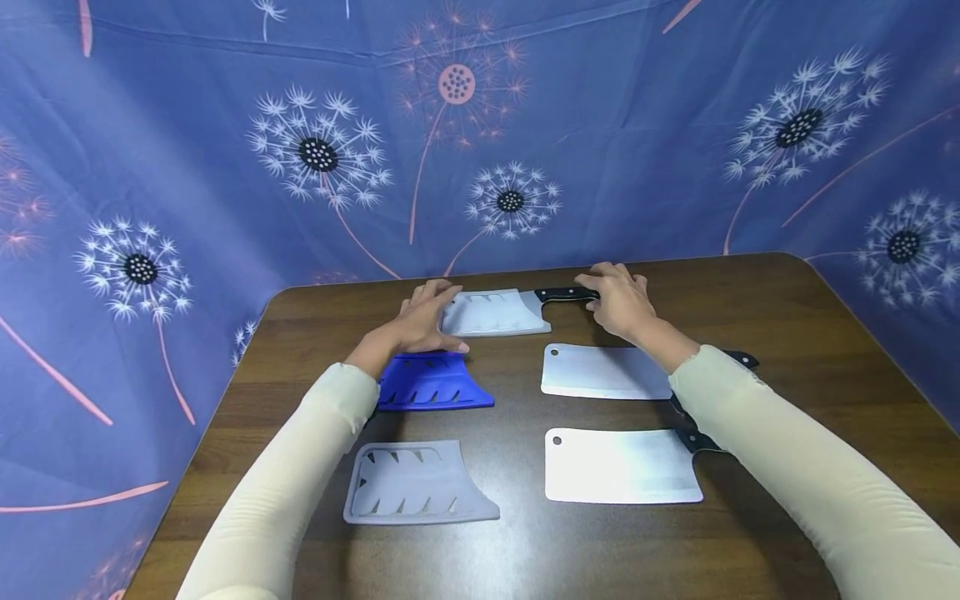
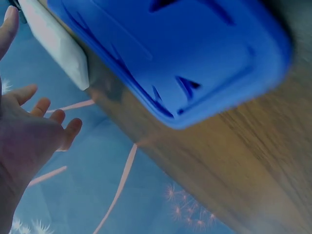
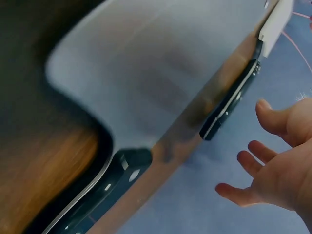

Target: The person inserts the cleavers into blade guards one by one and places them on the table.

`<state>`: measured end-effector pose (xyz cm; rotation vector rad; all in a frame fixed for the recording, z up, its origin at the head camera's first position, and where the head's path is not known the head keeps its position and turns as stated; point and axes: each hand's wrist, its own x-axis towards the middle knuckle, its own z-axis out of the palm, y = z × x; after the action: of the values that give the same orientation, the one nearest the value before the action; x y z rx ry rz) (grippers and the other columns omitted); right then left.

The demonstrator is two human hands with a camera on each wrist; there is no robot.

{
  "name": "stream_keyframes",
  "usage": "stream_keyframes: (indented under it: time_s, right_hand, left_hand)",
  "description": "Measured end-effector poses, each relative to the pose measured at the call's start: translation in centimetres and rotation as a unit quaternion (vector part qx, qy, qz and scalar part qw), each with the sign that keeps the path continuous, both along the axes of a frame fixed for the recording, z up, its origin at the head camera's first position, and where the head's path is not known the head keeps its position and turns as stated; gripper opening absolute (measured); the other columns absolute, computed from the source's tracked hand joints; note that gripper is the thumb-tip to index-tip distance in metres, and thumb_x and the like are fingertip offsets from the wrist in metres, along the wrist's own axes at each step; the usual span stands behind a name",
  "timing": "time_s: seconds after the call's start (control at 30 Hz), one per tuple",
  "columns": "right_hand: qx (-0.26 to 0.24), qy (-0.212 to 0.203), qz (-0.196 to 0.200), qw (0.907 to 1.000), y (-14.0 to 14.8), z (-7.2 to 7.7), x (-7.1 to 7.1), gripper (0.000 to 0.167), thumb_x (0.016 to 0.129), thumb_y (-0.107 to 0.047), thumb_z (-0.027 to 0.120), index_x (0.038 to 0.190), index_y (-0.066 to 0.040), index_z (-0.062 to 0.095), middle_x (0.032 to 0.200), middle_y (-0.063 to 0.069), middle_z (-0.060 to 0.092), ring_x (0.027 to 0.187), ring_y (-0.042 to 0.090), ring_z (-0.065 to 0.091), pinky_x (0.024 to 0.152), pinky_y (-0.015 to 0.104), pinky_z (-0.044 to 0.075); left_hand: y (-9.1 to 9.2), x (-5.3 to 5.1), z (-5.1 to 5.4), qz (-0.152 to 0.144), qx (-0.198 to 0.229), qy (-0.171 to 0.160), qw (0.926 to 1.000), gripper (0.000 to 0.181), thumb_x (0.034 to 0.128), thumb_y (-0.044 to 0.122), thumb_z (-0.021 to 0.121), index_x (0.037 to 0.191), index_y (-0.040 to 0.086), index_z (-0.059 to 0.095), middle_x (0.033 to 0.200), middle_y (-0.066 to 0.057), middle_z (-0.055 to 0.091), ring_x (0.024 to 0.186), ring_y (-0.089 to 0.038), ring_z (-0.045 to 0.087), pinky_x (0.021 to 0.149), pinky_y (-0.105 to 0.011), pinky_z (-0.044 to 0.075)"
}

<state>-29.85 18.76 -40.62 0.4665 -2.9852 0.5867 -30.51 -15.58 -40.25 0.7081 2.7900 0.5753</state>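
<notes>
At the table's far side lies a cleaver whose blade sits in a white blade sheath (image 1: 491,313); its black handle (image 1: 564,294) points right. My left hand (image 1: 423,321) hovers around the sheath's left end, thumb spread from the fingers. In the left wrist view, that hand (image 2: 29,126) is relaxed and apart from the white sheath (image 2: 58,48). Beside the handle's end is my right hand (image 1: 621,302). The right wrist view shows this hand (image 3: 280,163) with loosely bent fingers and a gap to the handle (image 3: 231,102).
A blue blade sheath (image 1: 431,383) lies under my left wrist, and a pale grey sheath (image 1: 420,485) lies nearer. Two bare cleavers, the middle one (image 1: 603,372) and the near one (image 1: 618,467), lie at right on the wooden table (image 1: 517,558). A patterned blue cloth (image 1: 600,183) hangs behind.
</notes>
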Motion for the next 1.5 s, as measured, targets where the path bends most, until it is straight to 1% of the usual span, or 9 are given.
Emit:
stream_keyframes:
  time_s: [0.17,0.37,0.5,0.67,0.77,0.9,1.07,1.3,1.5]
  right_hand:
    - [-0.026,-0.002,0.000,0.9997,1.4,0.7,1.6,0.050,0.086,0.004,0.065,0.135,-0.004,0.054,0.140,0.023,0.041,0.125,0.044,0.036,0.090,0.065,0.031]
    - [-0.048,0.004,-0.005,0.9988,2.9,1.2,3.5,0.049,0.085,0.004,0.067,0.133,-0.001,0.056,0.134,0.024,0.045,0.123,0.045,0.037,0.092,0.064,0.029]
    - [-0.047,-0.003,-0.007,0.9989,3.6,1.4,4.6,0.050,0.085,0.004,0.066,0.133,0.000,0.055,0.134,0.025,0.045,0.122,0.047,0.036,0.092,0.065,0.026]
    - [-0.028,0.002,-0.018,0.9995,4.6,1.5,5.7,0.050,0.083,0.005,0.067,0.132,0.001,0.056,0.133,0.027,0.045,0.122,0.048,0.036,0.093,0.068,0.024]
    - [-0.020,0.003,-0.019,0.9996,5.4,1.6,6.4,0.051,0.082,0.005,0.068,0.132,0.000,0.056,0.133,0.027,0.045,0.121,0.048,0.036,0.092,0.070,0.023]
    - [-0.017,-0.003,-0.004,0.9998,6.6,1.5,7.2,0.053,0.081,0.004,0.070,0.132,-0.003,0.057,0.132,0.027,0.046,0.118,0.049,0.037,0.089,0.073,0.022]
    - [-0.014,-0.025,0.010,0.9995,8.1,1.2,7.8,0.055,0.079,0.002,0.072,0.132,-0.004,0.057,0.132,0.028,0.045,0.119,0.051,0.036,0.086,0.078,0.018]
    - [0.010,-0.049,0.004,0.9988,10.1,0.4,8.1,0.064,0.076,-0.002,0.077,0.135,-0.006,0.054,0.136,0.029,0.041,0.123,0.052,0.029,0.084,0.077,0.019]
    - [0.026,-0.068,-0.005,0.9973,11.7,-0.7,8.1,0.067,0.074,-0.007,0.080,0.135,-0.007,0.054,0.134,0.032,0.040,0.119,0.055,0.028,0.081,0.080,0.017]
  left_hand:
    - [-1.4,1.9,0.6,-0.011,0.019,0.014,0.9997,0.100,0.0725,0.043,0.082,0.153,0.018,0.028,0.154,-0.009,0.017,0.140,-0.030,0.015,0.103,-0.057,0.018]
    - [-3.0,3.9,0.6,-0.008,0.033,0.045,0.9984,0.092,0.0689,0.042,0.085,0.146,0.016,0.042,0.152,-0.008,0.023,0.138,-0.030,0.019,0.098,-0.053,0.022]
    - [-3.9,5.1,0.3,-0.002,0.045,0.043,0.9981,0.087,0.0685,0.039,0.086,0.142,0.015,0.047,0.152,-0.008,0.024,0.137,-0.030,0.021,0.098,-0.053,0.021]
    - [-4.8,6.3,-0.1,0.002,0.048,0.040,0.9981,0.087,0.0675,0.040,0.087,0.142,0.015,0.048,0.151,-0.008,0.026,0.137,-0.030,0.022,0.099,-0.054,0.021]
    - [-5.2,6.8,-0.3,0.001,0.044,0.046,0.9980,0.088,0.0666,0.041,0.087,0.141,0.014,0.048,0.151,-0.009,0.027,0.136,-0.031,0.023,0.098,-0.054,0.022]
    - [-5.6,7.5,-0.8,-0.003,0.035,0.046,0.9983,0.089,0.0665,0.043,0.086,0.141,0.013,0.049,0.150,-0.014,0.027,0.136,-0.033,0.023,0.096,-0.056,0.024]
    - [-5.8,8.3,-1.3,-0.001,0.032,0.030,0.9990,0.090,0.0667,0.047,0.085,0.142,0.015,0.048,0.150,-0.016,0.028,0.137,-0.034,0.023,0.096,-0.057,0.024]
    - [-5.7,9.2,-1.8,-0.004,0.019,0.016,0.9997,0.100,0.0621,0.048,0.087,0.145,0.016,0.043,0.146,-0.017,0.034,0.133,-0.035,0.028,0.092,-0.057,0.026]
    - [-5.7,9.4,-2.3,-0.013,-0.007,0.022,0.9997,0.107,0.0595,0.049,0.088,0.148,0.016,0.037,0.145,-0.017,0.034,0.132,-0.037,0.029,0.091,-0.057,0.027]
